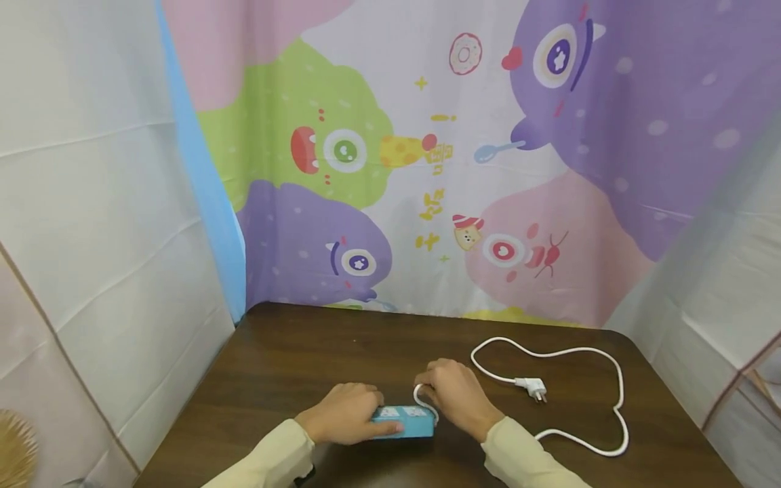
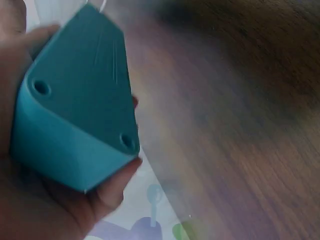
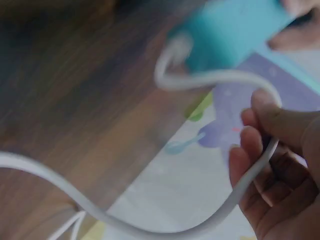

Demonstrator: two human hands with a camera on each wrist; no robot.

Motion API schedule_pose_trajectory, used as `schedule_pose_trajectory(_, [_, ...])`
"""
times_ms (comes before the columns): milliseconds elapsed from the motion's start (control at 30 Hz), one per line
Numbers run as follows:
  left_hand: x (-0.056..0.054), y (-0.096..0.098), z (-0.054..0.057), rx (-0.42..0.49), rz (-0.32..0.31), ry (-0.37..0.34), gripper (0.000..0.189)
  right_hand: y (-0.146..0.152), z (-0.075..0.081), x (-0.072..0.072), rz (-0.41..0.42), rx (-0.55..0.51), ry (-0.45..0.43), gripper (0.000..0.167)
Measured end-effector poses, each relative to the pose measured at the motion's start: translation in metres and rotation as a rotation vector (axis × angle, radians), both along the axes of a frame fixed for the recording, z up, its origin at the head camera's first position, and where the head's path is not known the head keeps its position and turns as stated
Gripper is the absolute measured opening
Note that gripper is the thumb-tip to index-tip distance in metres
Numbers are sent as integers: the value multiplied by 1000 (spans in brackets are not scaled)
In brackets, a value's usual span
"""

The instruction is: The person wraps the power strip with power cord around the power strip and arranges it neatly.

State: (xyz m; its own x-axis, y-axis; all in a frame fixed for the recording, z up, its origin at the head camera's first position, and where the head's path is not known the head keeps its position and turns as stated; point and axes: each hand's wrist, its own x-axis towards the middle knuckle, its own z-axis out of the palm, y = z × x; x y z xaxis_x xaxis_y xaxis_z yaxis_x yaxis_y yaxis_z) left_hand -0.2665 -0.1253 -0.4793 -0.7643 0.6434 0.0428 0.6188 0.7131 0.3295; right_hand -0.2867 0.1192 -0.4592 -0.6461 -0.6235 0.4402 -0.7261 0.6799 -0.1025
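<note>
A teal power strip (image 1: 411, 423) with pictures on its top is gripped in my left hand (image 1: 344, 415), thumb on the near side. Its teal underside with two round holes faces the left wrist camera. From the strip's right end a white cord (image 3: 220, 77) curves out. My right hand (image 1: 459, 393) holds this cord close to the strip, with the thumb and fingers curled about it in the right wrist view. Farther along, the cord loops over the table to a white plug (image 1: 532, 388) lying at the right, prongs toward me.
Beneath everything is a dark brown wooden table (image 1: 293, 359) with rounded far corners. A patterned curtain (image 1: 421, 285) hangs along its far edge. Pale fabric walls (image 1: 104, 224) stand at both sides. At the lower left edge shows a round straw-coloured thing (image 1: 15, 451).
</note>
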Motion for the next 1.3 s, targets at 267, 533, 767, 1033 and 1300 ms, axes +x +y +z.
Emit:
schedule_pose_trajectory(267, [-5, -3, -5, 58, 276, 167, 60, -13, 6, 20, -82, -79, -27, 6])
schedule_pose_trajectory(533, [-11, -4, -4, 221, 411, 190, 60, -2, -5, 27, 8, -352, -132, 8])
schedule_pose_trajectory(767, [-13, -5, -1, 458, 364, -40, 61, 8, -16, 21, 109, -485, -448, 12])
schedule_pose_trajectory(1033, [-10, -10, 4, 658, 235, -354, 45, 28, -22, 9, 303, -439, -628, 18])
schedule_pose_trajectory(1300, [-3, -9, 7, 616, -24, -465, 31, 49, -31, 1, 321, -290, -568, 21])
